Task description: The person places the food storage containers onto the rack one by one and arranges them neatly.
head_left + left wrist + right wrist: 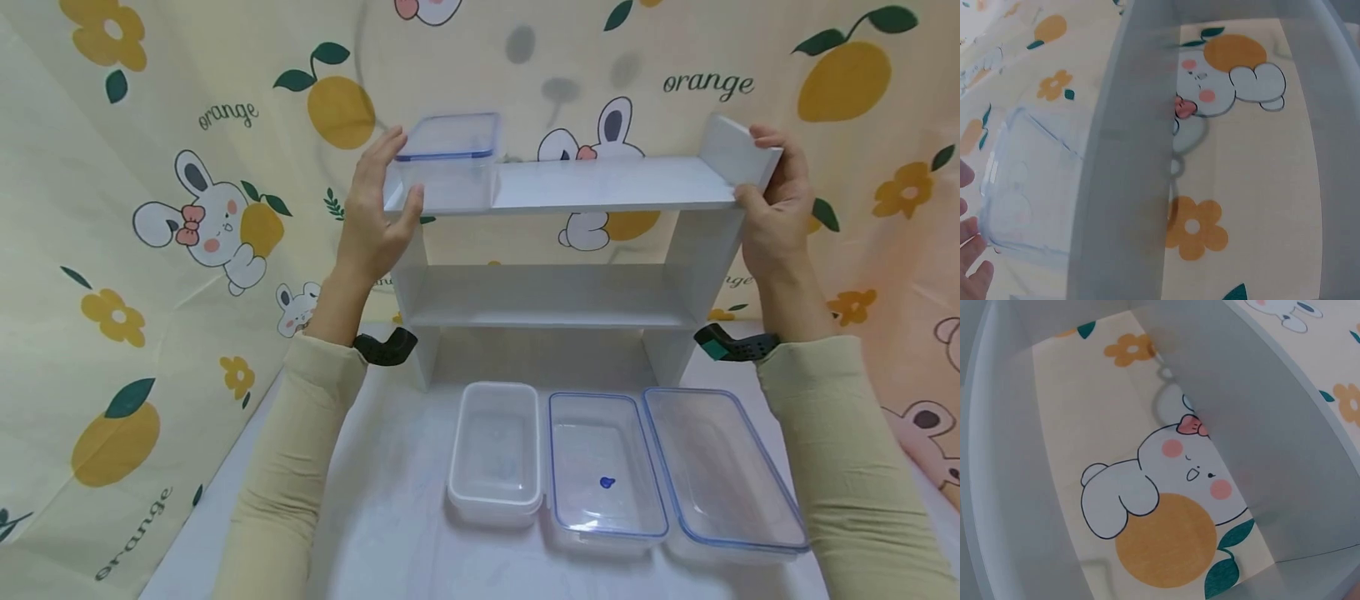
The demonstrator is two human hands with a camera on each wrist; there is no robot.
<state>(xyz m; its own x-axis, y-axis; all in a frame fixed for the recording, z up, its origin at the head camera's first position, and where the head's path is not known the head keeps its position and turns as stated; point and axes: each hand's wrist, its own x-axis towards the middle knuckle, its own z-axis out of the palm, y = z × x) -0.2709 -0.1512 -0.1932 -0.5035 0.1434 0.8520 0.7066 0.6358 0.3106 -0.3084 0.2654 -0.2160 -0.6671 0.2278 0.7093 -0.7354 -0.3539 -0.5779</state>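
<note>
White tiered shelf (555, 300), centre frame; right hand (782, 204) curled round its end panel (738, 154), upper right; left hand (371, 215), fingers extended, touching lidded clear plastic container (450, 182), upper centre.

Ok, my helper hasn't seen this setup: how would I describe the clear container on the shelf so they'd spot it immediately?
Find the white shelf unit before the orange-print backdrop. In the head view, follow its top board to the left end. The clear, blue-rimmed container there is the only one up on the unit; three others rest on the tabletop.
</note>
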